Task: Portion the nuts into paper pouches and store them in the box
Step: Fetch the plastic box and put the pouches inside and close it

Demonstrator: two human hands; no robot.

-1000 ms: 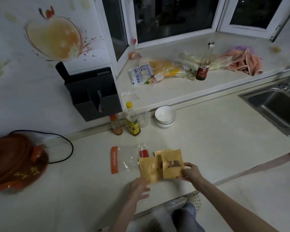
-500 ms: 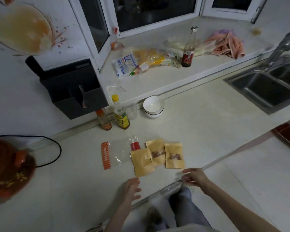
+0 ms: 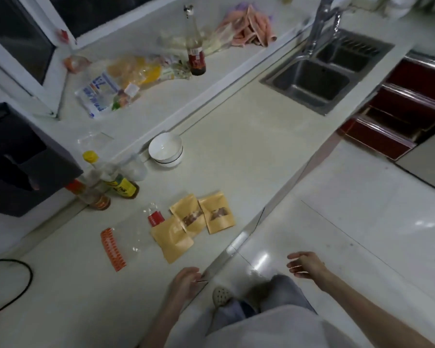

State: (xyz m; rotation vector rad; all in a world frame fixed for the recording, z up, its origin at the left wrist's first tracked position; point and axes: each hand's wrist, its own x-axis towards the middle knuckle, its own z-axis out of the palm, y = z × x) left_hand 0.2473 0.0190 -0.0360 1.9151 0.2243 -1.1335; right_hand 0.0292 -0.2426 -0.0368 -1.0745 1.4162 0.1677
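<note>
Pouches [image 3: 194,223], three, lie overlapping on desk [image 3: 236,151] (two show nuts through windows). Left hand [image 3: 186,281] and right hand [image 3: 304,264] both relaxed, holding nothing.

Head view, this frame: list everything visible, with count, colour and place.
paper pouches: three, tan, on the counter near its front edge
clear bag: one, orange strip, left of the pouches
white bowls: a short stack, by the sill step
sauce bottles: at least two, near the black holder
dark bottle: one, red label, on the sill
pink cloth: on the sill, right
sink: steel, far right
left hand: empty, at the counter edge
right hand: empty, off the counter
</note>
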